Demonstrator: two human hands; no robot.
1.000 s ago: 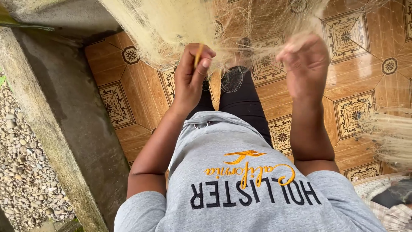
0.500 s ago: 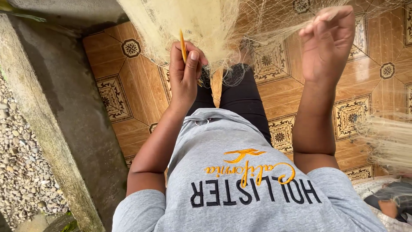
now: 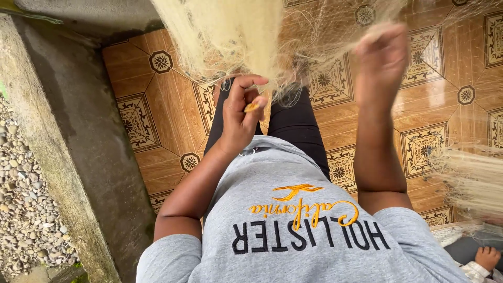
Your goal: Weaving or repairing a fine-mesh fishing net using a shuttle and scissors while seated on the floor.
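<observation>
A pale, cream-coloured fishing net (image 3: 230, 36) hangs in front of the person, bunched into a thick, fuzzy mass at the upper left and thinning to a fine, see-through mesh that spreads across the top and right of the view. The patterned brown floor tiles (image 3: 157, 120) show through that thin mesh. A second gathered bunch of net (image 3: 471, 178) trails off at the right edge, lower down.

The left hand (image 3: 242, 112) is raised just under the thick bunch, its fingers curled around a small yellow netting needle (image 3: 252, 107), pinched between thumb and fingertips, with only a short piece of it showing. The right hand (image 3: 381, 57) is lifted higher, up in the fine mesh; it is blurred, the fingers look curled in, but I cannot tell whether it actually grips the strands.

No container shows anywhere; the net hangs loose and lies in nothing.

Below the hands are the person's grey T-shirt (image 3: 314, 246) with yellow and dark lettering, and black trousers (image 3: 296, 123) over the tiles. Along the left runs a grey concrete ledge (image 3: 68, 157), with gravel (image 3: 26, 209) beyond it. In the bottom right corner, a small hand of another person (image 3: 487, 258) rests near some cloth.
</observation>
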